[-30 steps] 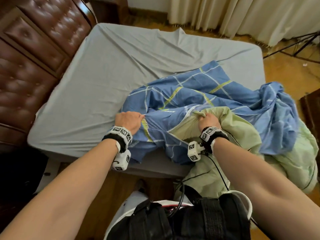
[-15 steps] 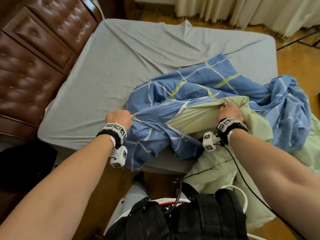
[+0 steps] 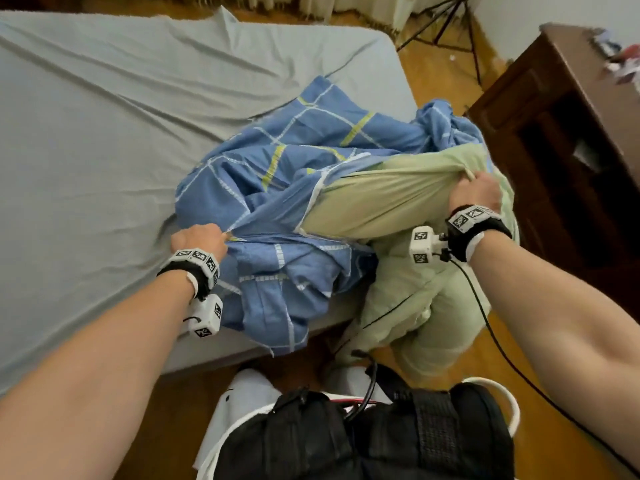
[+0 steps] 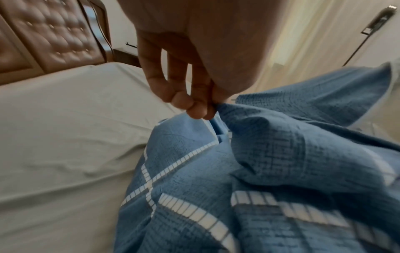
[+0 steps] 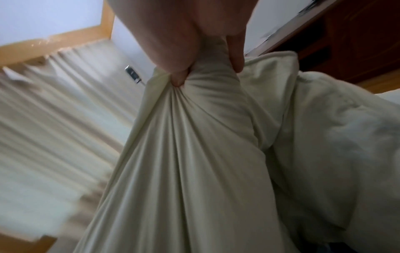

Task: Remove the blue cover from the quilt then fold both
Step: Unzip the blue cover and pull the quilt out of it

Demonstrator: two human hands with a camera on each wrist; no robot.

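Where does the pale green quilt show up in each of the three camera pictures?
Head: the quilt runs from the centre to the right, pulled out of the blue cover by the right hand.
Left wrist: not in it; only the cover.
Right wrist: the quilt fills the middle, bunched in the fingers.
Shared landmark: the curtains.

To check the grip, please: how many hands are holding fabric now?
2. The left hand pinches the blue cover on the bed; the right hand grips the green quilt beside the bed edge.
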